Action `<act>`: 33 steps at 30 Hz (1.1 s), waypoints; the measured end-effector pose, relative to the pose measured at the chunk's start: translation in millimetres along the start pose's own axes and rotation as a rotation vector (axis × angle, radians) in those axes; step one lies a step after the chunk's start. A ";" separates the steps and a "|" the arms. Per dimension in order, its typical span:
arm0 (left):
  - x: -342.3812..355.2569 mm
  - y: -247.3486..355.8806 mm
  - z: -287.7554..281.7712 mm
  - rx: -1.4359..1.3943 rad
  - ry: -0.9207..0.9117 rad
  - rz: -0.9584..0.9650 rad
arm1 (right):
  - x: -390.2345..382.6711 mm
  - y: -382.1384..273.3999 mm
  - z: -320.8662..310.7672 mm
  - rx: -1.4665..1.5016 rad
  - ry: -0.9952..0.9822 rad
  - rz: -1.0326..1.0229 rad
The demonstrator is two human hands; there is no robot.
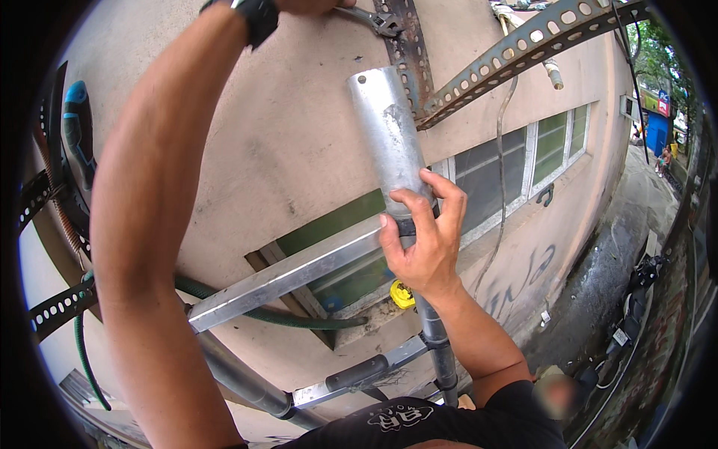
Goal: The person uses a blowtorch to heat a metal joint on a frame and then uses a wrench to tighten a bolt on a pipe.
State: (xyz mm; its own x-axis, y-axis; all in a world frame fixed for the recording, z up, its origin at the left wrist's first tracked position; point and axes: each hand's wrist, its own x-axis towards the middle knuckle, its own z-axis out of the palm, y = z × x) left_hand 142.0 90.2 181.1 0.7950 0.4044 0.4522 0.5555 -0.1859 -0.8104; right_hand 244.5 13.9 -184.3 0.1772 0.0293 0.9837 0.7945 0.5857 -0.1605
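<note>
At the top edge my left hand is mostly cut off by the frame, closed on the handle of an adjustable wrench. The wrench's jaw lies against a rusty upright slotted angle bar on the wall. My right hand has its thumb and fingers round the lower end of a shiny metal tube. That tube stands tilted where a ladder's rail and top metal rung meet.
A perforated angle arm juts out at upper right. A blue-and-black handled tool hangs at left. Below are a green hose, a yellow object and a lower rung. Windows line the wall; a person stands below.
</note>
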 end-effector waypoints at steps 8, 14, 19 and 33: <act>-75.3 94.6 49.0 -0.552 0.224 -0.312 | 0.7 -5.9 -1.6 0.006 -0.018 0.010; -57.1 14.6 36.6 -0.399 0.351 -0.183 | 0.0 -2.7 -2.8 -0.006 -0.024 0.013; -25.9 1.7 -3.9 -0.222 0.133 -0.098 | 0.7 -7.4 0.1 0.027 -0.019 0.016; 9.2 3.0 -40.5 -0.096 -0.147 -0.079 | 0.2 -2.2 -0.6 0.015 -0.018 0.005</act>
State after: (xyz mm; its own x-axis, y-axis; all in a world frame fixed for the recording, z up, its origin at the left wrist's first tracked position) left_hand 160.9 57.1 197.9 0.7078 0.5465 0.4477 0.6410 -0.2304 -0.7322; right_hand 243.2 12.1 -183.8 0.1710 0.0468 0.9842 0.7846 0.5978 -0.1647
